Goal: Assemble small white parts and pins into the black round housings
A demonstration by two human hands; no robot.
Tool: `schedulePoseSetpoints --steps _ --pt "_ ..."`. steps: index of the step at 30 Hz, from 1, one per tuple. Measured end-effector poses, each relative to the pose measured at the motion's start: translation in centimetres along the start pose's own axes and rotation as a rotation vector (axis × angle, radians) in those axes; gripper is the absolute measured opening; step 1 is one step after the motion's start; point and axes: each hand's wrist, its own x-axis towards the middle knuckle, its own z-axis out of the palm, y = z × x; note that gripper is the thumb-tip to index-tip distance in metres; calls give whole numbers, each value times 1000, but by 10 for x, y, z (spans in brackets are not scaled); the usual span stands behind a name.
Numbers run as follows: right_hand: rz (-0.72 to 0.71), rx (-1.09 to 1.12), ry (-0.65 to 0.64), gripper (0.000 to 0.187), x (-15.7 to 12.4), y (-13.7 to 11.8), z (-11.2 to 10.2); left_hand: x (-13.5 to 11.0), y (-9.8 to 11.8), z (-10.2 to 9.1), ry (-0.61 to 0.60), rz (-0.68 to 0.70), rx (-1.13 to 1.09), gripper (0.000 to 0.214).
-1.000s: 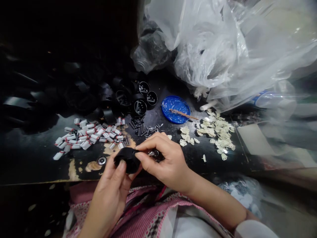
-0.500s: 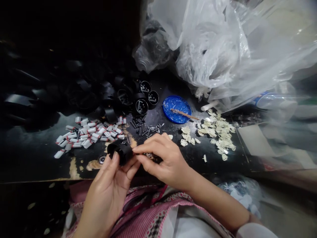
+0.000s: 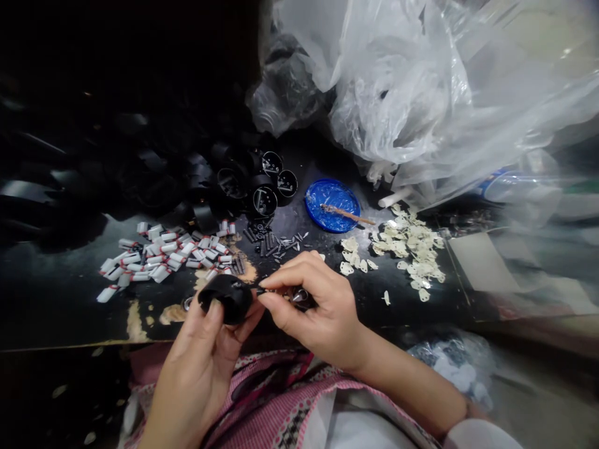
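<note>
My left hand (image 3: 203,362) grips a black round plastic housing (image 3: 225,298) just above the front edge of the dark worktable (image 3: 56,299). My right hand (image 3: 318,305) pinches a small dark part at the housing's right side, thumb and forefinger pressed together, and a shiny metal piece (image 3: 299,294) shows under its fingers. Small black springs and pins (image 3: 271,243) lie just beyond my hands. A heap of white pieces with red marks (image 3: 159,255) spreads to the left.
More black housings (image 3: 262,187) are stacked at the back. A blue lid (image 3: 332,204) holds a brown stick. Cream flat pieces (image 3: 412,249) are scattered at the right. Crumpled clear plastic bags (image 3: 421,93) fill the back right. Pink patterned cloth (image 3: 281,405) covers my lap.
My left hand turned and lowered the housing slightly. My right hand stayed pinched at its side, and the metal piece under its fingers shows again.
</note>
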Motion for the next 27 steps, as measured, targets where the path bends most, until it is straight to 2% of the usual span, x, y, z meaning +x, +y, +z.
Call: schedulePoseSetpoints --steps 5,8,12,14,16,19,22,24,27 --pt "20 34 -44 2 2 -4 -2 -1 -5 -5 -37 2 111 20" --pt "42 142 -129 2 4 -5 -6 0 -3 -8 -43 3 171 22" --pt "345 395 -301 8 10 -7 -15 2 4 -11 -112 -45 224 20" --pt "427 434 -335 10 11 -8 -17 3 5 -13 -133 -74 239 21" --pt "348 340 -287 8 9 -8 -17 6 4 -15 -150 -70 224 20" --pt "77 60 -211 0 4 -9 -15 10 1 -20 -178 -26 195 20" --pt "-100 -165 -248 5 2 -10 -16 13 -1 -23 -182 -4 201 23" --pt "-117 -226 -293 8 5 -11 -18 14 -1 -23 -180 3 205 22" --pt "13 -223 -432 19 9 -13 -22 17 1 -21 -154 39 186 17"
